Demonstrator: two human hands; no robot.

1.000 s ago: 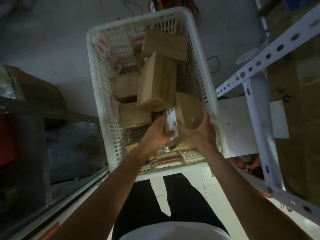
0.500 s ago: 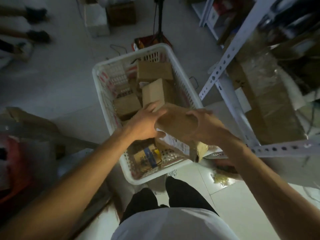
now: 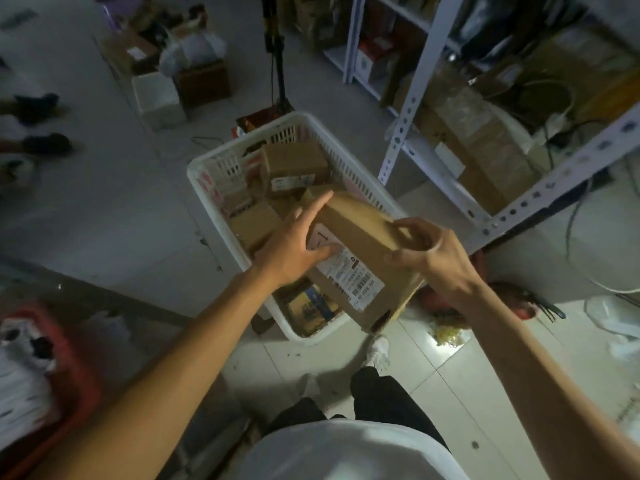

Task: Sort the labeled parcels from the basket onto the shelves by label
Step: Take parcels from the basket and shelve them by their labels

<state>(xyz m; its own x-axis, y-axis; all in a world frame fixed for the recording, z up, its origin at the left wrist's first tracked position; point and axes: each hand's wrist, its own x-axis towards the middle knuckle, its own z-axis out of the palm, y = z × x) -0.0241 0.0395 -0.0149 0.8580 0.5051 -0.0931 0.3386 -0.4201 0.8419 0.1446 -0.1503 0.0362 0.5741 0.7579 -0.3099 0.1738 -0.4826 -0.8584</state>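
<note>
Parcel [image 3: 367,251] in brown cardboard sits lifted between both hands at the middle of the frame, above the near right corner of the white basket [image 3: 204,188], clear of the other boxes that lie inside it. Its long axis runs on a slant, from the far end up near the centre of the frame down to the near end at lower right of centre, and the white shipping label [image 3: 349,271] faces up along the left side of that top face, with a large printed mark at its upper end that I cannot read for certain. The left hand [image 3: 298,244] lies on the left flank, fingers [image 3: 318,206] stretched along the far upper edge and thumb pressed onto the label, so it is gripping the box. The right hand [image 3: 433,251] takes the right edge, fingers curled over the top and thumb beneath, gripping as well. The metal shelves [image 3: 540,195] stand at the upper right of the frame, so from the parcel they lie to the right and farther away, on the side of the right hand. My guess is that the coming move is a swing to that side once the label is read, with the right hand leading and the near end of the box, which hangs out past the basket rim, needing to stay level.
</note>
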